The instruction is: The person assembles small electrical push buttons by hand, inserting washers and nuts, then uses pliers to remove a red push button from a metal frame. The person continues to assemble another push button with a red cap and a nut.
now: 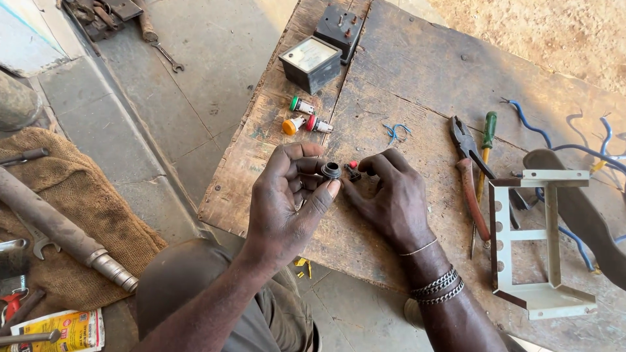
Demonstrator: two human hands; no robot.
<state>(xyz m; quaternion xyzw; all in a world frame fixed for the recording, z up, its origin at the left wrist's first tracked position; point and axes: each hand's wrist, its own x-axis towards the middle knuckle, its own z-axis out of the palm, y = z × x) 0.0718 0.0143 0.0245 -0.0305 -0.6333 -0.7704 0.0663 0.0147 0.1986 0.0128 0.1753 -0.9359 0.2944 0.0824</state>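
Knee: person's knee (189,280) in grey-brown trousers, lowest in the view, just under the left forearm.
Left hand: left hand (287,199) raised over the near edge of the wooden board (404,85), fingers curled narrow, thumb and fingertips pinching a small dark ring (330,171).
Right hand: right hand (391,195) just beside the left, fingers bunched tight on a small black part with a red tip (353,169); metal bracelets (438,287) circle the wrist.
Ring and part: almost touching each other, held between the two hands above the board's near-left area.
Behind the hands: three small lamps lie on the board, a green one (301,105), an orange one (293,124) and a red one (318,124), close together.
Further back: square meter (311,62) with a pale face, and a black block (338,27) just beyond it.
Right of the hands: red-handled pliers (469,173) and a green-handled screwdriver (486,150) lying side by side, then a cream metal bracket (538,238).
Far right: blue wires (554,146) trailing over the board.
Floor, left: metal pipe (62,231) resting on brown sacking (85,208); a spanner (168,57) on the concrete further off.
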